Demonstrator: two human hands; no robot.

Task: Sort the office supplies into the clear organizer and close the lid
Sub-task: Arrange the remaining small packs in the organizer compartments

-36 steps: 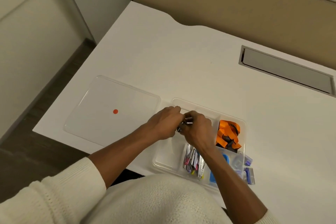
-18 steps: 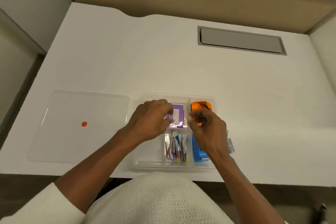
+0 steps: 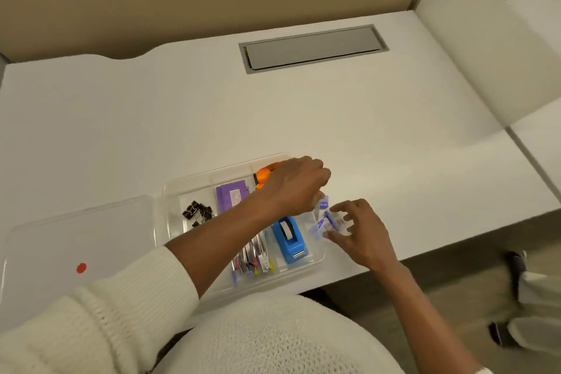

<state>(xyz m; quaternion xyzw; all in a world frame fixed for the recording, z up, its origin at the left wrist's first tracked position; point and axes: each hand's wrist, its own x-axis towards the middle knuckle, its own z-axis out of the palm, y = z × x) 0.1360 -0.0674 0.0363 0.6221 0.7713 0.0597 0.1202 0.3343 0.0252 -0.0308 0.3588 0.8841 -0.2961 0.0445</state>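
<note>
The clear organizer point(image 3: 170, 191) sits at the desk's near edge. It holds black binder clips point(image 3: 197, 213), a purple box point(image 3: 232, 197), orange items point(image 3: 263, 174), silver clips with coloured ends point(image 3: 253, 256) and a blue tape dispenser point(image 3: 290, 240). Its flat clear lid point(image 3: 76, 231) with a red dot lies to the left. Small clear packets with blue-purple contents point(image 3: 328, 219) lie on the desk just right of the organizer. My left hand point(image 3: 296, 185) reaches across the organizer, fingers curled down over the packets' far end, fingertips hidden. My right hand point(image 3: 361, 231) has spread fingers around the packets.
A grey cable hatch point(image 3: 312, 47) is set into the white desk point(image 3: 379, 146) at the back. A tan partition stands behind it and a white side panel point(image 3: 473, 48) rises at the right. Floor and a chair base show beyond the near right edge.
Both hands have left the organizer's middle compartments and moved right to the packets beside it. The purple box and binder clips now lie uncovered. The camera has swung right.
</note>
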